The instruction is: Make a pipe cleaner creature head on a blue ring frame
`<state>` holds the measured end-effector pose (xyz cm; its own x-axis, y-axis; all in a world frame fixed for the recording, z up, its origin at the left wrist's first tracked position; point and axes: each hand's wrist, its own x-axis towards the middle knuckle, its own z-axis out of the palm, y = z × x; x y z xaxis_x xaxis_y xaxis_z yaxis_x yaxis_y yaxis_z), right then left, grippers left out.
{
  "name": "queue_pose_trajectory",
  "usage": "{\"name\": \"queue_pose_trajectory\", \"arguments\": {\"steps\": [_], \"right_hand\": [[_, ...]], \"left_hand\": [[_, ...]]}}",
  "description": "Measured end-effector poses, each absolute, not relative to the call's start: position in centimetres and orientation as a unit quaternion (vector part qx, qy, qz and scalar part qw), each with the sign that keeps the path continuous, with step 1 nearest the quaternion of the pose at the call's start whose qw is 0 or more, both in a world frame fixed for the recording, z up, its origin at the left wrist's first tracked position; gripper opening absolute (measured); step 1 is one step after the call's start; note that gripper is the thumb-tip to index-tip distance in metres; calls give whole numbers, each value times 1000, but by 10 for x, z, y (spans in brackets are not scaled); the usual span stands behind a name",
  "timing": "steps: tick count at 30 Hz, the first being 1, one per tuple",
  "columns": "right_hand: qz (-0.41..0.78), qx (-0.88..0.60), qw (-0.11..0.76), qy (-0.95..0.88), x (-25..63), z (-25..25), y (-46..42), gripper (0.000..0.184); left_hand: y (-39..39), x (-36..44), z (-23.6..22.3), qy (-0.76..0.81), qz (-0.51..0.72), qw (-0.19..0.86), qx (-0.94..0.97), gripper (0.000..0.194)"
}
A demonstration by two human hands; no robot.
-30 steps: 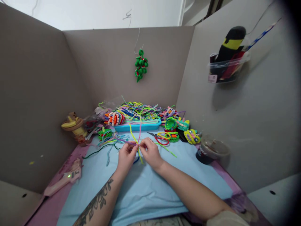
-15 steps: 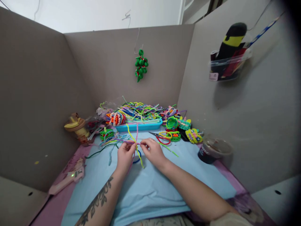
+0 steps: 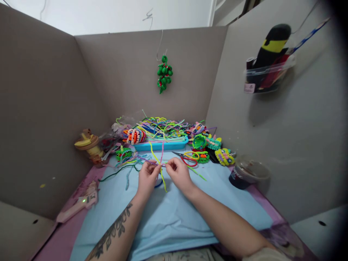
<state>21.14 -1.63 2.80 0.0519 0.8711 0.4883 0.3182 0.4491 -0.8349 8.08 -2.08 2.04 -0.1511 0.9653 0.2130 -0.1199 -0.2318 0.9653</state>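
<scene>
Crossed pipe cleaners, one yellow (image 3: 163, 181) and others pink-purple (image 3: 162, 150), meet between my two hands above the blue cloth. My left hand (image 3: 148, 175) pinches them close to the crossing, thumb against fingers. On the other side, my right hand (image 3: 178, 174) is closed in a pinch on a pink-purple pipe cleaner just right of the crossing. A dark blue piece (image 3: 158, 184) lies on the cloth behind the left fingers, partly hidden. Scissors with red and yellow handles (image 3: 190, 158) lie beyond my right hand.
A blue tray (image 3: 163, 145) heaped with pipe cleaners stands at the back. Fuzzy figures (image 3: 199, 141) sit to its right. A pink glue gun (image 3: 78, 206) with a green light lies left. A lidded tub (image 3: 246, 174) stands right; a yellow cup (image 3: 89, 146) stands left.
Both hands and the crossed pipe cleaners have shifted slightly right and up in view. The pinches stay closed. More of the dark blue piece is now covered.
</scene>
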Motion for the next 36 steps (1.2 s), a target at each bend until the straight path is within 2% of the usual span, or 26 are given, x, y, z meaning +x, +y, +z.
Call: {"name": "queue_pose_trajectory", "arguments": {"steps": [5, 11, 18, 24, 36], "right_hand": [[139, -439, 575, -677, 213, 32, -25, 11], [38, -405, 515, -755, 211, 23, -23, 15], [39, -386, 461, -798, 212, 24, -24, 21], [48, -359, 452, -815, 210, 21, -22, 33], [59, -394, 466, -790, 207, 18, -23, 19]], "left_hand": [[-24, 82, 23, 430, 616, 448, 485, 26], [-28, 87, 26, 437, 598, 458, 491, 28], [-28, 84, 24, 456, 613, 428, 482, 43], [-27, 81, 25, 452, 617, 425, 484, 38], [-28, 82, 20, 454, 609, 426, 491, 35]]}}
